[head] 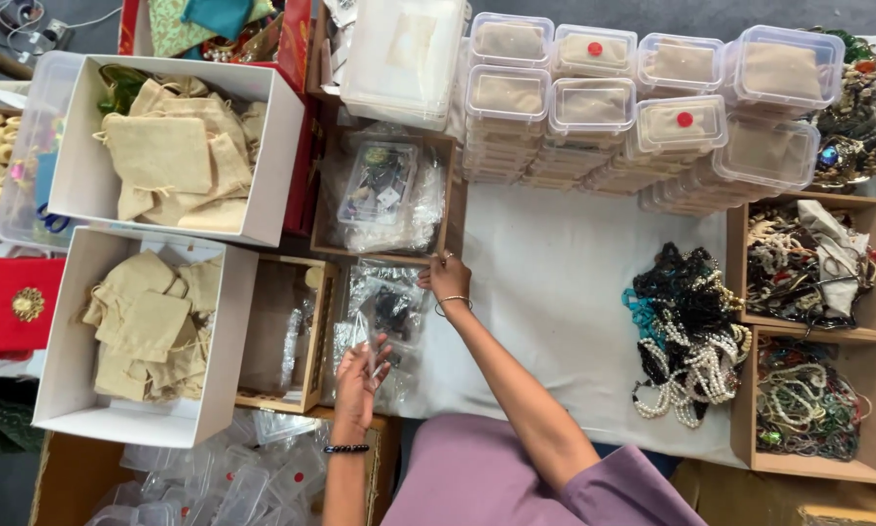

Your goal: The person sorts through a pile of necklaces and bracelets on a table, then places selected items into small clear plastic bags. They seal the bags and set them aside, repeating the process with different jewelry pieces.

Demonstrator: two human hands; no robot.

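Observation:
My left hand (360,375), with a black bead bracelet at the wrist, holds up a small clear plastic pouch (371,336) by its lower end. My right hand (449,278), wearing a thin silver bangle, rests fingers-down on a pile of clear pouches with dark jewellery inside (391,307), right at the front edge of a wooden tray (453,209). That tray holds more clear packets. Whether the right hand grips anything is hidden under its fingers.
Two white boxes (267,107) (219,390) of beige drawstring bags stand at left. Stacks of lidded clear containers (594,107) line the back. A heap of bead and pearl necklaces (686,336) lies on the white cloth, with wooden jewellery trays (872,390) at right.

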